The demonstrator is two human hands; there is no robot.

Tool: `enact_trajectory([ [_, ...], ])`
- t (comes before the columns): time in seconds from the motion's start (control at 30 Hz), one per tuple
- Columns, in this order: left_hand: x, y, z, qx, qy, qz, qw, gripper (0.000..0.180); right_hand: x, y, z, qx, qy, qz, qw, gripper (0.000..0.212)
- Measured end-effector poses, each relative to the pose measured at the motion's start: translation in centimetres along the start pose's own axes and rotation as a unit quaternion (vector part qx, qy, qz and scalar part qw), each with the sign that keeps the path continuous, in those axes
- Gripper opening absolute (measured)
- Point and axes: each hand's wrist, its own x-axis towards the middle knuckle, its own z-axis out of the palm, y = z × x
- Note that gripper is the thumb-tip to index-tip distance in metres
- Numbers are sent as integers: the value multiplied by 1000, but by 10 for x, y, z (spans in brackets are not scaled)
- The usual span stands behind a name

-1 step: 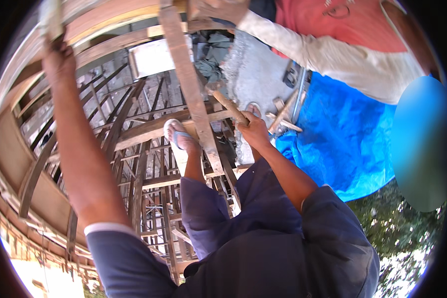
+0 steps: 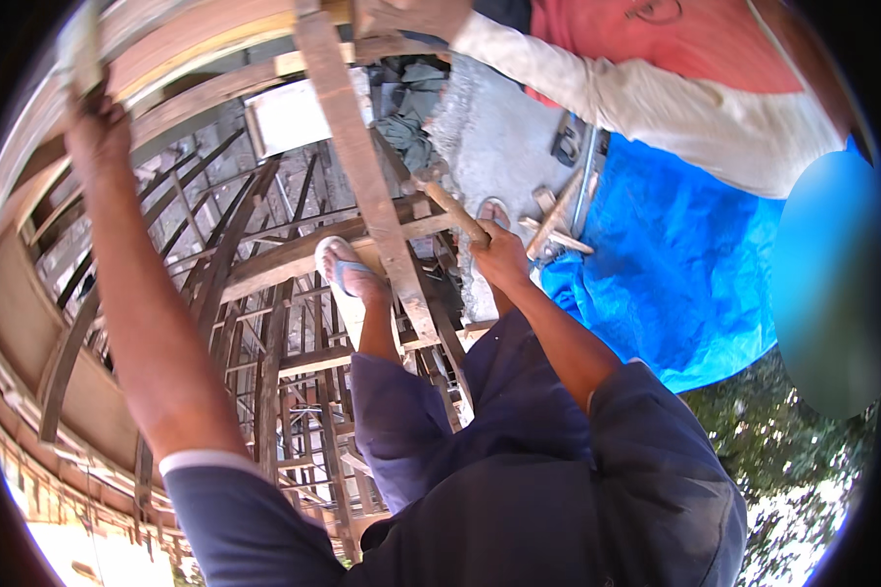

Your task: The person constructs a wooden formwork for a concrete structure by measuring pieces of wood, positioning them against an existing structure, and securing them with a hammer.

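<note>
My left hand (image 2: pixel 99 137) reaches up to the far left, its fingers closed around the lower end of a pale, flat piece of wood (image 2: pixel 81 47), slightly blurred. Beside it runs a long timber beam (image 2: pixel 206 44). In my right hand (image 2: pixel 501 252) is a hammer (image 2: pixel 457 212), gripped by its wooden handle. The hammer's head points away from me, next to a brown upright plank (image 2: pixel 357 137), and is partly hard to make out. My left foot, in a flip-flop (image 2: pixel 343 264), rests on a timber.
Below spreads an open lattice of timber supports (image 2: pixel 274 342) with deep gaps. A concrete slab (image 2: pixel 499 117) lies ahead, with wood scraps (image 2: pixel 558 220) on it. A blue tarp (image 2: pixel 675 264) covers the right. Another person in a red top (image 2: pixel 656 44) leans in at the upper right.
My left hand and its piece of wood appear slightly farther left. The whole view has shifted a little; the hammer remains in my right hand.
</note>
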Motion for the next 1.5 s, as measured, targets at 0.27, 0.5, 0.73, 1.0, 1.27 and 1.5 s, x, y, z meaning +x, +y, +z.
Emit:
enact_trajectory([
  [0.27,-59,-112,-49,132,12,29,991,38,68,198,71,-29,75,114,990,45],
  [0.5,-360,-343,-46,342,97,-38,934,36,78,288,165,250,91,73,961,21],
  [0.73,-430,-424,-89,481,88,-41,871,36,5,487,217,278,-125,520,798,34],
  [1.0,-437,-470,-113,560,85,-14,824,36,69,482,233,490,-14,532,690,80],
  [1.27,-429,-445,-118,763,117,33,635,42,0,428,142,459,-140,381,790,30],
  [1.5,-300,-264,-67,507,39,105,855,31,0,278,6,428,-296,225,823,49],
])
